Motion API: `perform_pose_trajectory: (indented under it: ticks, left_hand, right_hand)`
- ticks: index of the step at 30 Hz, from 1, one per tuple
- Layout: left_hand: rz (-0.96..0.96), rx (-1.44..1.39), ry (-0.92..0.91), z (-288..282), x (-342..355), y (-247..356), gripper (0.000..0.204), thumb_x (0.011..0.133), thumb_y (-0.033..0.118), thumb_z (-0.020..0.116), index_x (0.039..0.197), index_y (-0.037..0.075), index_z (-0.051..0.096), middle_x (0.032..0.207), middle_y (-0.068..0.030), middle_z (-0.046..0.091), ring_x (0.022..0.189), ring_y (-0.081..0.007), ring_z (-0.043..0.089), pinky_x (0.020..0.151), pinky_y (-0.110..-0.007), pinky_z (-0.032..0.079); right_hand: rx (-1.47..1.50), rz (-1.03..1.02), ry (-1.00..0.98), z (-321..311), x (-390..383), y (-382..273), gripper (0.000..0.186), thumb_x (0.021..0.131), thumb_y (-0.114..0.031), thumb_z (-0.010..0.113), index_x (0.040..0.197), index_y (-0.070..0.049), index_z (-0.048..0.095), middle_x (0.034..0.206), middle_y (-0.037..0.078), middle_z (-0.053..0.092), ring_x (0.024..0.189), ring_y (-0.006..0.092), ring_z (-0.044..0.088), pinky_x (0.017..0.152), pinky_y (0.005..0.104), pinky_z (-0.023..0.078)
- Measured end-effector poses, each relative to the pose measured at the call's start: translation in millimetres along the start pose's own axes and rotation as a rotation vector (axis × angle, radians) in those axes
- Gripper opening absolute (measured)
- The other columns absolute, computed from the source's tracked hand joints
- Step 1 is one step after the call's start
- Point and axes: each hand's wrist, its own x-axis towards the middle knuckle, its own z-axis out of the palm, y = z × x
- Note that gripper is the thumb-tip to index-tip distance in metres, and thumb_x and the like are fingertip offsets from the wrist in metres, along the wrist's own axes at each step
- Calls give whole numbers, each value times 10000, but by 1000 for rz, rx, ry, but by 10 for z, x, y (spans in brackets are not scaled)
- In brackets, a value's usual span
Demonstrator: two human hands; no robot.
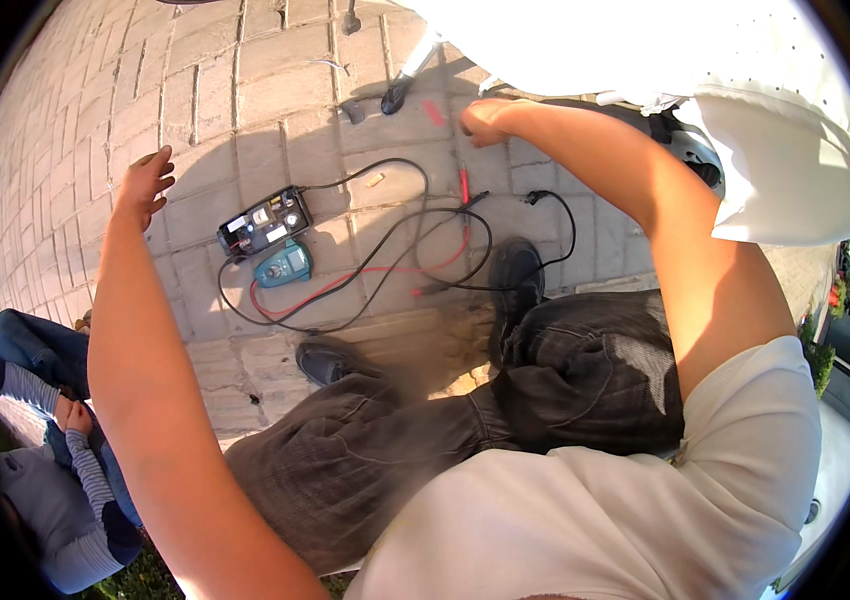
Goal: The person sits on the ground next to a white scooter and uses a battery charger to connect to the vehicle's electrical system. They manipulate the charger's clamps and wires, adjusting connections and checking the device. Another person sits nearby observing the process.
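The white body (645, 50) at the top is blown out by sun, and what the right hand (485, 118) meets at its edge cannot be made out; its fingers are curled in together, and whether they pinch anything I cannot tell. That arm reaches forward from the lower right, bent at the elbow. The left arm stretches up and out on the left, its hand (148, 180) spread loosely with fingers apart, hanging over the paving (195, 90) and touching nothing. Between the hands, on the paving, lies a black meter (265, 220) with a teal tester (285, 264) just beside it, below. Black and red leads (385, 260) loop from them toward the right shoe (517, 275), and a red probe (465, 185) lies below the right hand. The left shoe (325, 362) stands near the leads' lower loop. At lower left another person (45, 440) in a striped sleeve is cut off by the rim
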Motion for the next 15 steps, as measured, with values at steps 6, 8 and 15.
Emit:
perform_pose_trajectory:
  ticks: [6, 8, 15]
  left_hand:
    - [-27, 13, -15, -1, 36, -43, 695, 868, 506, 566, 1401, 101, 381, 1403, -116, 448, 1270, -272, 443, 1030, -485, 323]
    - [-42, 11, -20, -3, 65, -72, 692, 871, 501, 563, 1404, 101, 377, 1409, -117, 441, 1275, -275, 438, 1034, -487, 318]
    - [-73, -49, -42, 147, 138, -206, 674, 875, 465, 572, 1385, 59, 400, 1387, -152, 448, 1269, -328, 433, 1021, -518, 312]
  right_hand:
    - [137, -176, 190, -226, 124, -326, 297, 815, -174, 619, 1075, -30, 625, 1066, 178, 635, 1023, 334, 588, 864, 402, 471]
    - [235, -214, 338, -409, 169, -520, 293, 818, -170, 616, 1078, -34, 627, 1042, 173, 644, 1002, 322, 600, 849, 398, 476]
    - [499, -35, 588, -932, 816, -570, 208, 826, -177, 611, 997, -67, 652, 977, 136, 671, 924, 272, 639, 800, 378, 487]
